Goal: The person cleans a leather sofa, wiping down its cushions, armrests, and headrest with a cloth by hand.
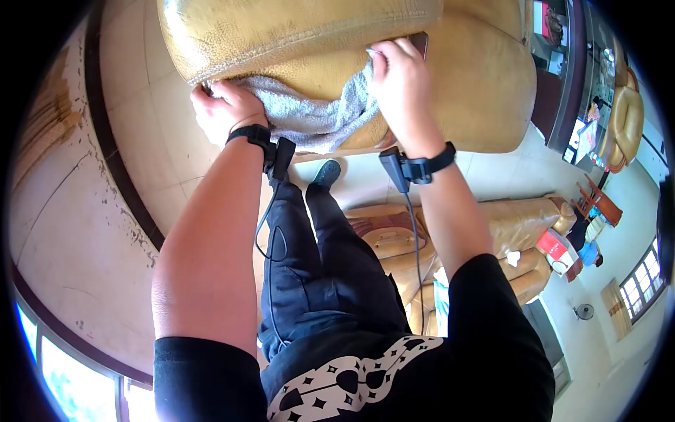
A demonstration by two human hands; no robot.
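- Bright daylight; window (79,380), lower left of frame, blown white.
- More light from barred window (641,281), right side.
- Glare on sofa (302,39), strongest upper left.
- Right hand (402,77), top centre, washed pale.
- Shirt (500,337), bottom, near-black.
- Fisheye: edges bend, corners black.
- Far right background soft.

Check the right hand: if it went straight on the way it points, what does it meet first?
Probably the tan leather cushion, which lies just ahead of the right hand. Depth is unclear; they may already be touching.
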